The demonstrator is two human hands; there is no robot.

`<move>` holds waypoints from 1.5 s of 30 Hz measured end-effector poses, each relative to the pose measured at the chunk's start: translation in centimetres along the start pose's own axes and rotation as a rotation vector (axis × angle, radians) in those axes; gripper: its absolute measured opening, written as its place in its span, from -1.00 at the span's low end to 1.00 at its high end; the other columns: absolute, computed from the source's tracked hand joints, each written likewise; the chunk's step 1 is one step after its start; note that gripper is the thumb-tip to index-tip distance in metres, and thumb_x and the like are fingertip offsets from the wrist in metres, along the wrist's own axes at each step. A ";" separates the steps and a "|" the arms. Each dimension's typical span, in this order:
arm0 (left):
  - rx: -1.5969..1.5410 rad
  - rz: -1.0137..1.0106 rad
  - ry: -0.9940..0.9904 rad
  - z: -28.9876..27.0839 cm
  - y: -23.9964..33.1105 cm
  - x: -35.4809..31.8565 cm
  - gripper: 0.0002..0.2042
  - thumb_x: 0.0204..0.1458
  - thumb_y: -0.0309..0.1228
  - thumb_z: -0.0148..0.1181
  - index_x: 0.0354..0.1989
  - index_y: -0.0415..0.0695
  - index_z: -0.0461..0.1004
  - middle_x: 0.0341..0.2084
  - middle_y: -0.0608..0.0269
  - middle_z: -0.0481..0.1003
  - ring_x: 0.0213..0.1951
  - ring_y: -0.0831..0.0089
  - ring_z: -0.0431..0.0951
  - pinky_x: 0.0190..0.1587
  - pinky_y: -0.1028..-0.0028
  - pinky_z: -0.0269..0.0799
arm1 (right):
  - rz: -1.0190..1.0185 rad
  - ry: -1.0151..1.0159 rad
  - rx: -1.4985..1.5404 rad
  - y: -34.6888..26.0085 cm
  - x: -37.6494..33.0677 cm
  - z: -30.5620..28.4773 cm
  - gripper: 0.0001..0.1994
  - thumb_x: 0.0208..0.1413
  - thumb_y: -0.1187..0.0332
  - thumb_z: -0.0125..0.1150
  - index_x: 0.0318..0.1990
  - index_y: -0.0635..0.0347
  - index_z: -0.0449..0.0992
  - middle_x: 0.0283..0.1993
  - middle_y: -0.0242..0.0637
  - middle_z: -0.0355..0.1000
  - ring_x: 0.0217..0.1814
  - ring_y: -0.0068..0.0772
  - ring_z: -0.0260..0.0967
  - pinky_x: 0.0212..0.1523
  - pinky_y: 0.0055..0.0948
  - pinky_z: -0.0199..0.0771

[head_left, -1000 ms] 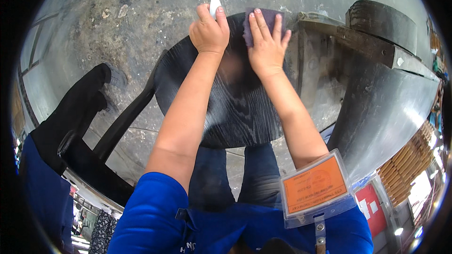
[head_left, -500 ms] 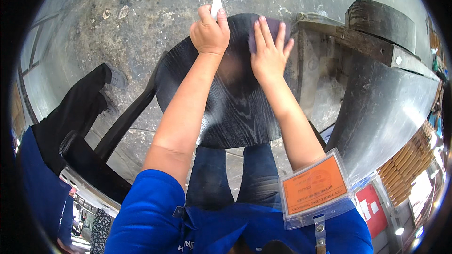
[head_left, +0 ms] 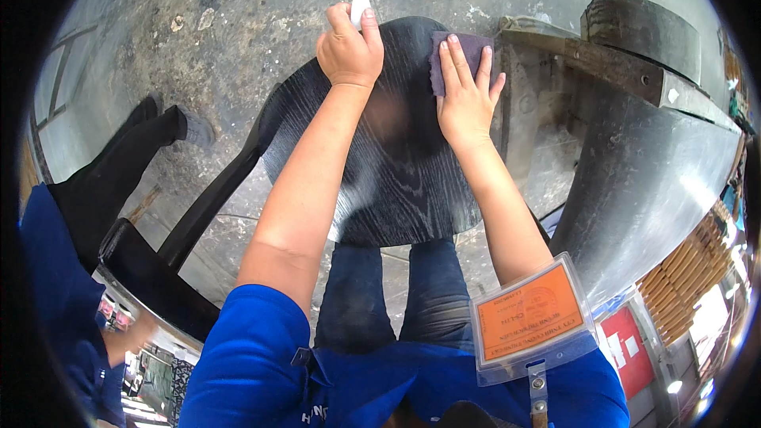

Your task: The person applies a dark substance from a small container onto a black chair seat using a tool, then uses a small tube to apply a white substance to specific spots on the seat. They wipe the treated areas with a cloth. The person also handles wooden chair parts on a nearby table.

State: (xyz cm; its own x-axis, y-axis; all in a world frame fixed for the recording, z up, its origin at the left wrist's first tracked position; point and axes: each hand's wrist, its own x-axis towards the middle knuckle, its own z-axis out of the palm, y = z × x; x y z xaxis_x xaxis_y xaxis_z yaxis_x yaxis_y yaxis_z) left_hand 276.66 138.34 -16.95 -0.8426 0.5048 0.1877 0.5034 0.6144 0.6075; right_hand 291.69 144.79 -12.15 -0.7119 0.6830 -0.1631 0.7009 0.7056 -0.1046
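- Left hand (head_left: 349,49), top centre: arm stretched fwd, fist closed round a small white pointed-tip tube (head_left: 359,1) at the far edge of the round black wood-grain tabletop (head_left: 396,182).
- Right hand (head_left: 465,95), just right of it: flat, fingers spread, pressing a purple-grey cloth (head_left: 460,51) onto the tabletop's upper right rim.
- Orange rectangular badge in clear plastic holder (head_left: 533,315), lower right, hangs at the chest; red sign w/ white squares (head_left: 626,349) further right.
- Grey metal machine body (head_left: 650,166) at right, close beside the tabletop.
- Another person's dark trouser leg (head_left: 119,166) at left, on the stained concrete floor (head_left: 198,40).
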 end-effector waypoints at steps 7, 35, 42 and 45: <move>0.005 0.010 0.024 -0.1 0.2 0.1 -0.71 0.13 -0.21 0.05 -0.14 -0.15 0.24 -0.63 0.09 0.52 -0.54 0.02 0.51 -0.35 0.13 0.34 | 0.000 -0.044 0.080 1.2 -0.3 -0.2 -0.45 0.16 0.22 0.09 0.33 -0.09 0.20 0.46 -0.48 0.00 0.47 0.16 -0.14 0.29 0.19 0.04; 0.066 0.033 -0.127 -0.5 0.5 0.1 -0.72 0.14 -0.20 0.05 -0.15 -0.13 0.28 -0.61 0.12 0.53 -0.52 0.06 0.53 -0.31 0.16 0.33 | 0.073 0.233 0.672 2.6 6.0 1.9 -0.72 -0.10 0.28 0.39 -0.33 0.18 0.41 -0.26 -0.17 0.40 -0.10 -0.01 0.28 -0.03 -0.15 0.26; 0.044 0.031 -0.098 -0.4 0.3 0.2 -0.72 0.15 -0.21 0.04 -0.14 -0.15 0.26 -0.60 0.12 0.53 -0.51 0.05 0.53 -0.32 0.16 0.32 | -0.004 0.374 0.649 2.2 5.0 2.4 -0.77 -0.10 0.32 0.37 -0.34 0.12 0.42 -0.27 -0.26 0.38 -0.11 -0.03 0.25 -0.03 -0.17 0.24; 0.026 0.031 -0.080 -0.4 0.3 -0.1 -0.71 0.15 -0.22 0.04 -0.12 -0.17 0.24 -0.60 0.11 0.52 -0.50 0.04 0.53 -0.33 0.14 0.33 | 0.181 0.307 0.544 1.9 4.8 2.5 -0.76 -0.12 0.32 0.38 -0.35 0.11 0.42 -0.27 -0.27 0.38 -0.11 -0.03 0.25 -0.04 -0.16 0.25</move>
State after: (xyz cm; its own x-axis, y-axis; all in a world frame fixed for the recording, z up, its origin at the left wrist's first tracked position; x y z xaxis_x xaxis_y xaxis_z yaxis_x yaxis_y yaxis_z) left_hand 276.78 138.22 -16.53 -0.8091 0.5701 0.1427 0.5346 0.6131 0.5816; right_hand 289.69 148.90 -15.55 -0.5039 0.8620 0.0549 0.6757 0.4329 -0.5967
